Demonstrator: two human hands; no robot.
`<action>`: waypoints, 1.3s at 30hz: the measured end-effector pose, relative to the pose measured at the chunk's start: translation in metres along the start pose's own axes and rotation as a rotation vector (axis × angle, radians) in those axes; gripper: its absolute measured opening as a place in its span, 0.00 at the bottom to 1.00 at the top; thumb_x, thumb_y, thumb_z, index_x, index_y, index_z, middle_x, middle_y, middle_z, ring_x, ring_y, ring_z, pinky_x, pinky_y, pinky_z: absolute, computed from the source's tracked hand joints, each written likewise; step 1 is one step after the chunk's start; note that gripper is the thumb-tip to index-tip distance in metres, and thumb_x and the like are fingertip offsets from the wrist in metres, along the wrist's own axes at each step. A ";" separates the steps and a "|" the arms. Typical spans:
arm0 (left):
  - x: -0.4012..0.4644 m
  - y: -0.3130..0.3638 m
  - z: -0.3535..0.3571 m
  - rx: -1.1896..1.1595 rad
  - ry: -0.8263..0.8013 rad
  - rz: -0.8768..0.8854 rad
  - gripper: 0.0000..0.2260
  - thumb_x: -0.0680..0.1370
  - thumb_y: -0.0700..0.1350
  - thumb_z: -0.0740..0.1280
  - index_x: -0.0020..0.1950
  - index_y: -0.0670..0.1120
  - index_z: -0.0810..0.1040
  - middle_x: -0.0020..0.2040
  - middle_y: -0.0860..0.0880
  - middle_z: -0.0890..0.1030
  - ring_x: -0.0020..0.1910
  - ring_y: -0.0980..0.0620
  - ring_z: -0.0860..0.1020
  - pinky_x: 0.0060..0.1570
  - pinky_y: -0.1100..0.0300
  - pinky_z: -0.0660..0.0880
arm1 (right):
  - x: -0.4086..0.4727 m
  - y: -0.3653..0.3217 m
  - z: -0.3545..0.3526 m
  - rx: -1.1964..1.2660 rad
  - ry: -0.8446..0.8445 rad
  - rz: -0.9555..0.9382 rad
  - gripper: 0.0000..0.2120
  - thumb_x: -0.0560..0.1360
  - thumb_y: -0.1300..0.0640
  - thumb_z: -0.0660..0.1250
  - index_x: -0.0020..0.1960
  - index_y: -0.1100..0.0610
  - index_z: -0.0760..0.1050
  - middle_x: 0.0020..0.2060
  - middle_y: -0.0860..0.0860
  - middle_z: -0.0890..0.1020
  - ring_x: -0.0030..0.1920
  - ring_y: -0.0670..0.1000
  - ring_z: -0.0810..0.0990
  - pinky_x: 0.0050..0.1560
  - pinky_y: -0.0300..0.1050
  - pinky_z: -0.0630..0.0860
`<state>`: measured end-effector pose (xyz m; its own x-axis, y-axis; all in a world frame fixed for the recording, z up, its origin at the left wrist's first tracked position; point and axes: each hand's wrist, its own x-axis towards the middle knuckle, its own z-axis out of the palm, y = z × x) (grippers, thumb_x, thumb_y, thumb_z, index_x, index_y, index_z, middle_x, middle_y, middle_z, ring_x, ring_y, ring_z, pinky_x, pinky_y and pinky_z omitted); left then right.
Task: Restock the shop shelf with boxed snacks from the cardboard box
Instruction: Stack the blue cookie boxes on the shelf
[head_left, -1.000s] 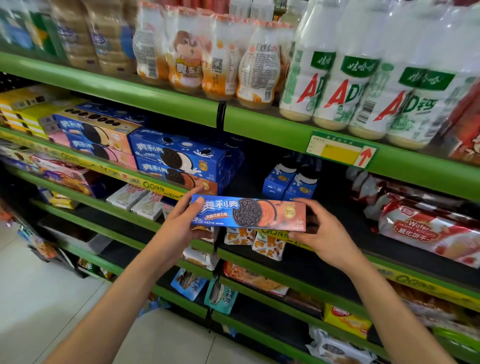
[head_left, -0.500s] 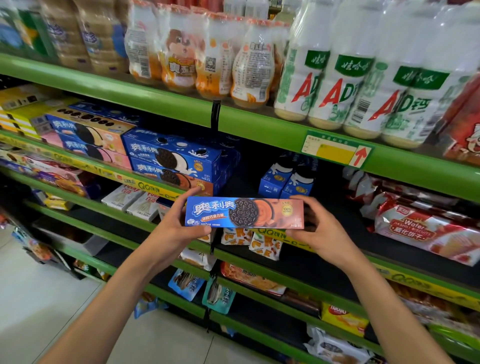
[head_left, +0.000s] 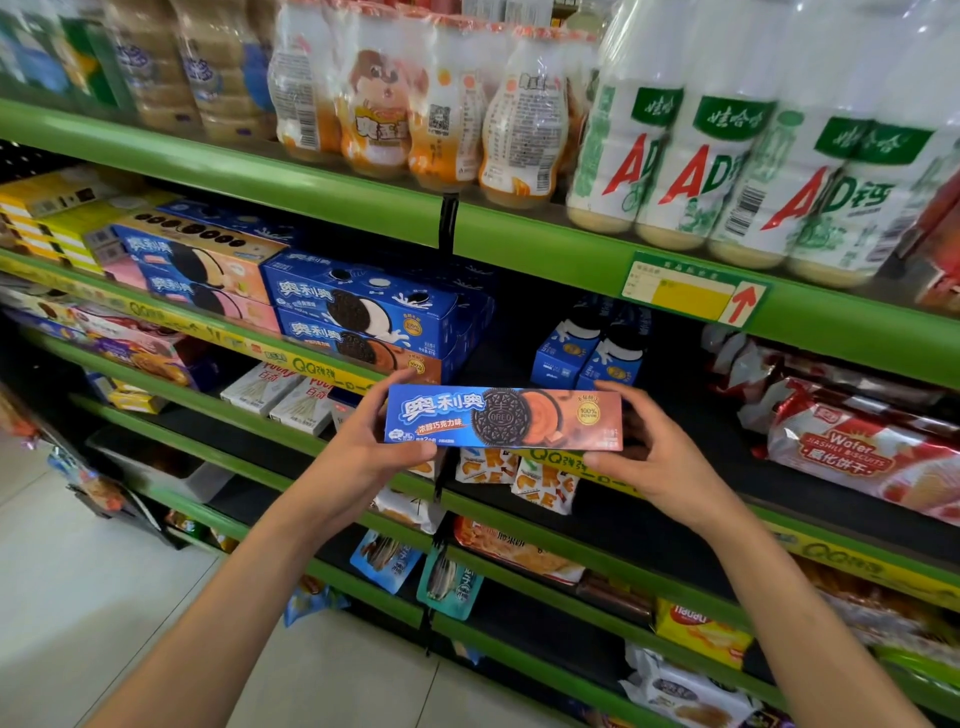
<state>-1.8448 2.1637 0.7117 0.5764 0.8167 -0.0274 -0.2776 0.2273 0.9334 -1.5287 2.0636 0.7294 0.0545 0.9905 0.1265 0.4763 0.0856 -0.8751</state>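
Front of the green shop shelf (head_left: 545, 244), mid-frame: both hands hold one Oreo box (head_left: 503, 417) flat and level, printed face toward the camera. Box is blue on its left half, brown-orange on the right, cookie graphic in the middle.

Left hand (head_left: 363, 447) grips the blue end, thumb along the bottom front edge, fingers curled up behind the short end. Right hand (head_left: 654, 457) grips the brown end the same way, fingers wrapped over the top corner, thumb under. Both hands closed round the box, nothing else in them.

Box sits in the air in front of the second shelf level, just off its front edge, not resting on anything. Directly behind and to its left: stacked blue Oreo boxes (head_left: 363, 317), two high, lower one partly brown like the held box. Further left, peach and pink Oreo boxes (head_left: 208, 275), then yellow boxes (head_left: 57, 218). Behind the held box to the right, two small blue Oreo cartons (head_left: 587, 353) standing upright, bare black shelf around them. Far right on the same level: red wafer biscuit packs (head_left: 857, 452).

Top level: white AD milk-drink bottles (head_left: 727, 176) in shrink wrap on the right, orange-labelled drink bottles (head_left: 415, 109) left of them. Yellow price tag (head_left: 691, 293) with a red arrow on the shelf rail.
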 end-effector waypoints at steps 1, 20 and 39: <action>0.000 0.000 0.000 0.001 -0.002 0.001 0.37 0.63 0.41 0.83 0.68 0.61 0.73 0.60 0.46 0.82 0.58 0.44 0.81 0.56 0.53 0.79 | 0.000 -0.001 0.000 0.015 -0.001 0.009 0.37 0.64 0.36 0.77 0.69 0.33 0.66 0.59 0.38 0.79 0.59 0.44 0.80 0.57 0.44 0.75; -0.003 -0.003 -0.003 0.063 -0.005 0.140 0.29 0.60 0.25 0.71 0.52 0.54 0.81 0.53 0.50 0.83 0.53 0.52 0.81 0.45 0.58 0.81 | -0.007 -0.007 -0.006 -0.045 -0.104 -0.037 0.31 0.65 0.64 0.81 0.55 0.35 0.73 0.55 0.37 0.74 0.61 0.42 0.75 0.52 0.34 0.76; -0.017 0.039 0.008 0.193 0.059 0.213 0.27 0.71 0.38 0.73 0.68 0.52 0.74 0.63 0.48 0.80 0.64 0.49 0.77 0.59 0.54 0.77 | -0.021 -0.016 -0.024 0.335 0.067 0.022 0.32 0.53 0.51 0.81 0.57 0.45 0.81 0.50 0.50 0.85 0.50 0.50 0.84 0.45 0.38 0.80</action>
<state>-1.8589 2.1543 0.7516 0.4736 0.8659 0.1609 -0.2332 -0.0528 0.9710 -1.5164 2.0385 0.7516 0.1246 0.9841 0.1266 0.1599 0.1060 -0.9814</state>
